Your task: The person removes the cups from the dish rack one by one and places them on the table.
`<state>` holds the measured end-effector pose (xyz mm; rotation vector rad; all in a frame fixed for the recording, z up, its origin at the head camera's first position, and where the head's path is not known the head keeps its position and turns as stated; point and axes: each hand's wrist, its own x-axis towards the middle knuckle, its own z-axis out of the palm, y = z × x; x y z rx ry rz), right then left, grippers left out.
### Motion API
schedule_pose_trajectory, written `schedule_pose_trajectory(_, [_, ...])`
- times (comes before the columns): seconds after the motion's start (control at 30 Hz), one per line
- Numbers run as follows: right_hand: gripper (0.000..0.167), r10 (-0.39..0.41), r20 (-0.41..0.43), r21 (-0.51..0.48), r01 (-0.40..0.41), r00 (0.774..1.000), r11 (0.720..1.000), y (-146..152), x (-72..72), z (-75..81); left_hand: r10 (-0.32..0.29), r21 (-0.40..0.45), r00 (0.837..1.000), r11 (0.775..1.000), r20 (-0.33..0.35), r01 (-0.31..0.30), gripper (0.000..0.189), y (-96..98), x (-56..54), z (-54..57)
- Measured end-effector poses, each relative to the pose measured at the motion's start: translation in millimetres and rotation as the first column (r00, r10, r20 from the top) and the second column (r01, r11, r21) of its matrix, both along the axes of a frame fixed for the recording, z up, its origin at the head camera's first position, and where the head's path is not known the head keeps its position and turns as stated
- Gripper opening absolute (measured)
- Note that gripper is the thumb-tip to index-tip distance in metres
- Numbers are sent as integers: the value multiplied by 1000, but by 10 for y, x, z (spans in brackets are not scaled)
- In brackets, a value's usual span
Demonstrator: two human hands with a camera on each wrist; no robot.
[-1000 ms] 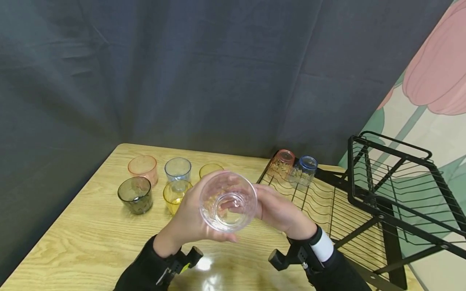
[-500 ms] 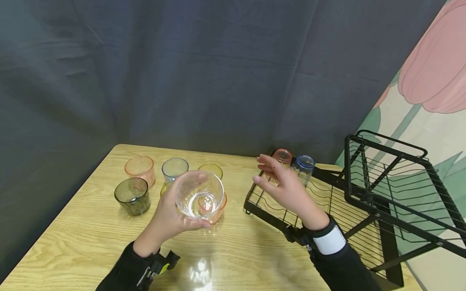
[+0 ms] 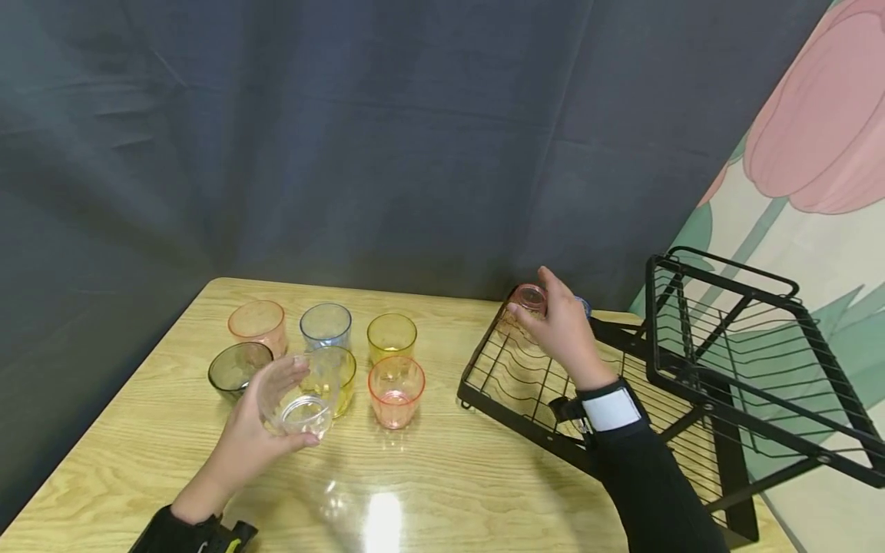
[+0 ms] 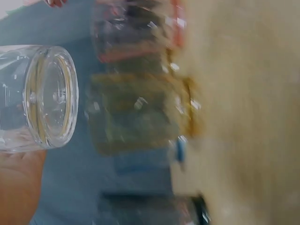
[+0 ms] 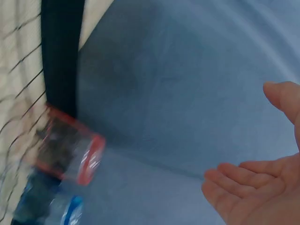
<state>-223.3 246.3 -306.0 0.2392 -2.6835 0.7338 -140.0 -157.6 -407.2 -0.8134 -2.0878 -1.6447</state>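
Observation:
My left hand [image 3: 249, 434] grips a clear glass [image 3: 304, 411] above the table's left half, thumb on its near side. In the left wrist view the clear glass [image 4: 51, 101] shows its thick base. Close by on the table stand glasses: a smoky one [image 3: 235, 372] partly behind that hand, a pink one [image 3: 257, 322], a blue one [image 3: 326, 326], two yellow ones, such as the yellow glass [image 3: 392, 338], and a nearer pink one [image 3: 396, 392]. My right hand [image 3: 567, 334], holding nothing, is over the rack beside an upside-down red-rimmed glass [image 3: 531, 299]; it mostly hides a blue-rimmed glass [image 5: 56, 208].
A black wire dish rack [image 3: 512, 418] covers the table's right side. Its raised upper tier [image 3: 733, 338] stands at the far right. Behind the wooden table [image 3: 442, 491] hangs a dark curtain [image 3: 387, 138], with a floral wall panel [image 3: 816, 138] to the right.
My right hand has let go of the clear glass and moved right, over the rack. The left hand has carried the glass left and down toward the smoky one, uncovering the nearer pink glass.

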Motion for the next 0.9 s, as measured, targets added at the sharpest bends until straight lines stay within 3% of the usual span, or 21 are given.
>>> schedule_pose_trajectory(0.13, [81,-100,19,2,100,995,995,155,-156,-86,-93,73,995,993,-44,96,102,-193,11,-121])
schedule_pose_trajectory(0.23, [82,-167,52,7,167,985,986,289,-279,-151,-103,79,994,991,-29,105,98,-291,41,-195])
schedule_pose_trajectory(0.37, [83,-235,122,13,235,964,972,451,-446,-240,-26,5,999,1000,23,26,94,-399,101,-287])
schedule_pose_trajectory(0.5, [83,-278,201,8,282,939,959,577,-597,-331,63,-84,993,995,96,-55,90,-502,151,-368])
schedule_pose_trajectory(0.7, [82,-327,235,39,327,915,944,698,-742,-504,87,-129,983,989,161,-66,89,-591,161,-439])
schedule_pose_trajectory(0.9, [86,-361,242,69,355,901,932,879,-816,-731,104,-197,970,979,221,-60,90,-647,116,-428])
